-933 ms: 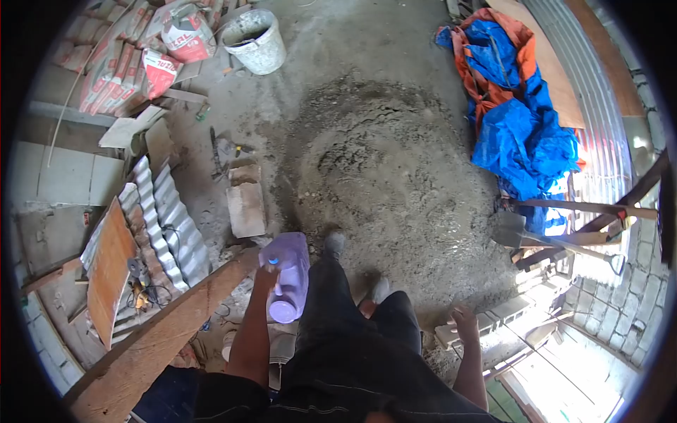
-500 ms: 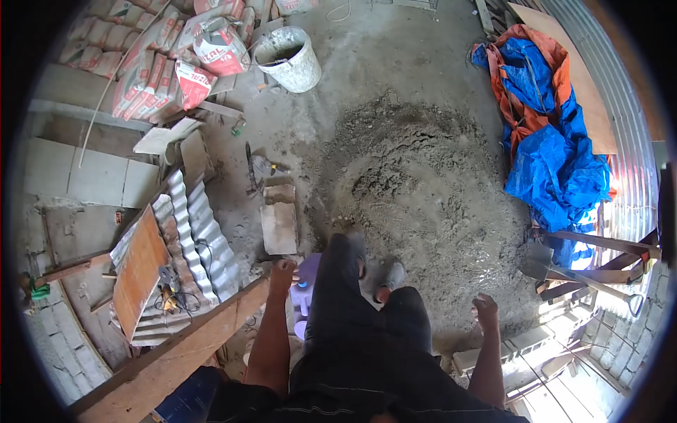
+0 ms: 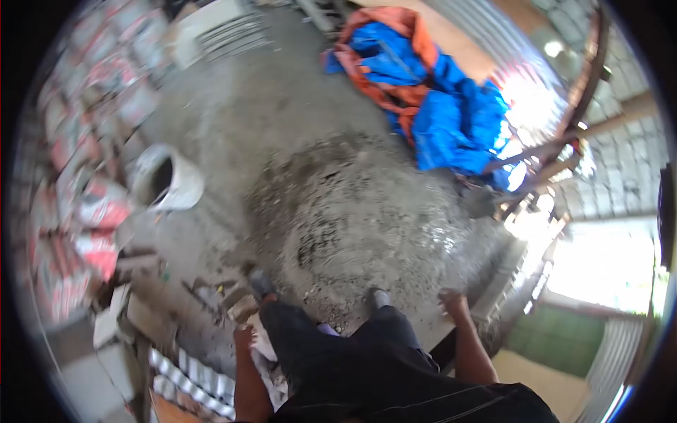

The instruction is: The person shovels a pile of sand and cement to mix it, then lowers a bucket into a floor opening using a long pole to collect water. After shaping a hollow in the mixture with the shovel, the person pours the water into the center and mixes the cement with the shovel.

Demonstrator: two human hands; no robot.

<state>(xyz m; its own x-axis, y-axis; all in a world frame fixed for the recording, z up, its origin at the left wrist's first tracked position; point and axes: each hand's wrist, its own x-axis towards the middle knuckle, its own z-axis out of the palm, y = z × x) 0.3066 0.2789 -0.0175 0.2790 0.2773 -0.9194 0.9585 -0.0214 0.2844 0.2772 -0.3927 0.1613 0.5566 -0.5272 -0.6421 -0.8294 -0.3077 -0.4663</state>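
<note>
My left hand hangs at my left side near pale blocks, its loosely bent fingers smeared by motion, with nothing visible in them. At my right side, my right hand is held out over the floor near the edge of the wet mix, fingers slightly bent and apart, holding nothing. A broad, round patch of wet grey mortar spreads over the floor before me. My left shoe and right shoe are at its near edge.
A whitish bucket stands at left, beside stacked red-and-white cement bags. A blue and orange tarp lies at back right. Wooden beams and hollow blocks line the right side. Corrugated sheets lie lower left.
My view has turned to the right, so the bucket, bags and tarp sit farther left. My left foot has shifted relative to my right. Both hands stay at my sides, with nothing picked up.
</note>
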